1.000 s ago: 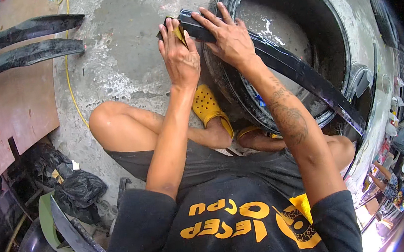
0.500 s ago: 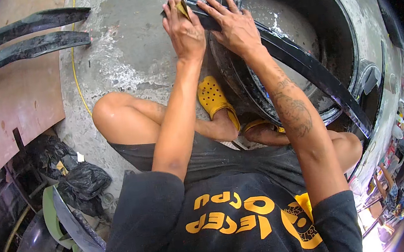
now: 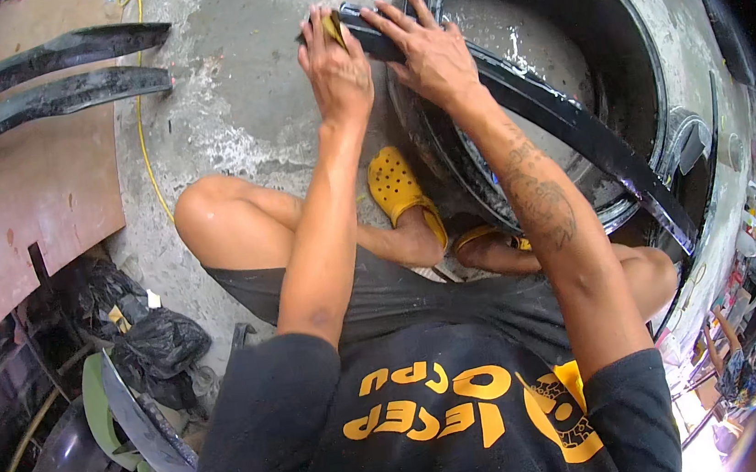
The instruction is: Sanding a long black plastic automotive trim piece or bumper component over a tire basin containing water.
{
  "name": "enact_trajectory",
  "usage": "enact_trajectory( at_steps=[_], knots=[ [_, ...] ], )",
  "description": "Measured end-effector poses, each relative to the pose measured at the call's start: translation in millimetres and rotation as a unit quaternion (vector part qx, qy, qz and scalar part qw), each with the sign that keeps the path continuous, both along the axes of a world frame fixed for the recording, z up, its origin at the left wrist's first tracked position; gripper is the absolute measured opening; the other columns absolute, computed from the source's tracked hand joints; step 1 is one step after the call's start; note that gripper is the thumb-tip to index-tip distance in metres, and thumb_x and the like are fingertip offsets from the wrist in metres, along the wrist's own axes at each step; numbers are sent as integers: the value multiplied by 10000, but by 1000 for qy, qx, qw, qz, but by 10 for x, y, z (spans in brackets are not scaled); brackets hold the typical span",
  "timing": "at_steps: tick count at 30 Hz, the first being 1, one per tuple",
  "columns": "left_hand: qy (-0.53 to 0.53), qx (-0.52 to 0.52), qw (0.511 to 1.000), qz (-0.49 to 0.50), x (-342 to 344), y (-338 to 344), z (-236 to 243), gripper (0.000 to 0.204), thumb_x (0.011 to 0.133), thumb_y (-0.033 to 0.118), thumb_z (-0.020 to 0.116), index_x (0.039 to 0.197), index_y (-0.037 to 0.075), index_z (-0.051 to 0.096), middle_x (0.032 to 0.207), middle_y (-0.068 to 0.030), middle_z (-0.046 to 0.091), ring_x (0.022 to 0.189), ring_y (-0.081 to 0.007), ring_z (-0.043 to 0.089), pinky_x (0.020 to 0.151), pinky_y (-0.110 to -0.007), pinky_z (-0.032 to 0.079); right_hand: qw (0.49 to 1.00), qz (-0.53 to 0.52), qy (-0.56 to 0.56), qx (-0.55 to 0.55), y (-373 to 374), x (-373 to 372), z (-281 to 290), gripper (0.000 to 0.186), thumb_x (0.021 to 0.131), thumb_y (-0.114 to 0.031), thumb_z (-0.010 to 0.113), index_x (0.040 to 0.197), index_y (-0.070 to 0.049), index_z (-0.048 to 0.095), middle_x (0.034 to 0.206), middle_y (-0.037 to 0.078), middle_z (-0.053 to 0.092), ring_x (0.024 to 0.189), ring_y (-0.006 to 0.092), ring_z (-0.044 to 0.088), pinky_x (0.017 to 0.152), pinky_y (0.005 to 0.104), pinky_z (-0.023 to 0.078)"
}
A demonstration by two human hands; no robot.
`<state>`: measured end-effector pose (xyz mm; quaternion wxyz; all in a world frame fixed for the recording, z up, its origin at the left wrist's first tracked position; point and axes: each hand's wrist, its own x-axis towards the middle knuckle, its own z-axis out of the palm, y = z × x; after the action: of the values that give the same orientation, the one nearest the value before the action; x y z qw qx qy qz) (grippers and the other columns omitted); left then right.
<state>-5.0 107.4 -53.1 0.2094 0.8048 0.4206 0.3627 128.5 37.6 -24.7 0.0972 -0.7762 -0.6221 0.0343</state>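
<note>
Curved black strip (image 3: 559, 116), upper centre to right of frame, crossing over a round black tub (image 3: 625, 44).
Left hand (image 3: 337, 70), upper centre: fingers narrowed on a folded yellow-brown sheet (image 3: 334, 30), at the strip's upper-left end. Right hand (image 3: 435, 59) just beside it, fingers spread over the strip; cannot tell whether the grip closes underneath. Two dark curved strips (image 3: 50, 98) overhang a brown board (image 3: 49, 178), upper left. Yellow clog (image 3: 394, 182), centre.

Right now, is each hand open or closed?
Left hand: closed on a yellow-brown sheet.
Right hand: over the black strip; open or closed cannot be told.
</note>
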Motion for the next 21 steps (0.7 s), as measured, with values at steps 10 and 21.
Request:
enact_trajectory(
  at_steps=[10, 21],
  knots=[
    [-16, -51, 998, 14, -241, -238, 109, 452, 1079, 184, 378, 1439, -77, 458, 1498, -292, 462, 1420, -504, 379, 1146, -590, 291, 1000, -8, -3, -1, -73, 51, 0, 885, 836, -260, 781, 1578, -362, 311, 1620, -53, 371, 1510, 330, 305, 1070, 633, 423],
    [6, -8, 1000, -2, 53, -6, -3, 465, 1088, 234, 373, 1439, -52, 476, 1478, -288, 489, 1408, -506, 404, 1136, -647, 274, 1000, 7, 4, 2, -19, -3, 48, 878, 825, -269, 778, 1572, -366, 328, 1625, -46, 368, 1508, 355, 302, 1037, 630, 442]
  ],
)
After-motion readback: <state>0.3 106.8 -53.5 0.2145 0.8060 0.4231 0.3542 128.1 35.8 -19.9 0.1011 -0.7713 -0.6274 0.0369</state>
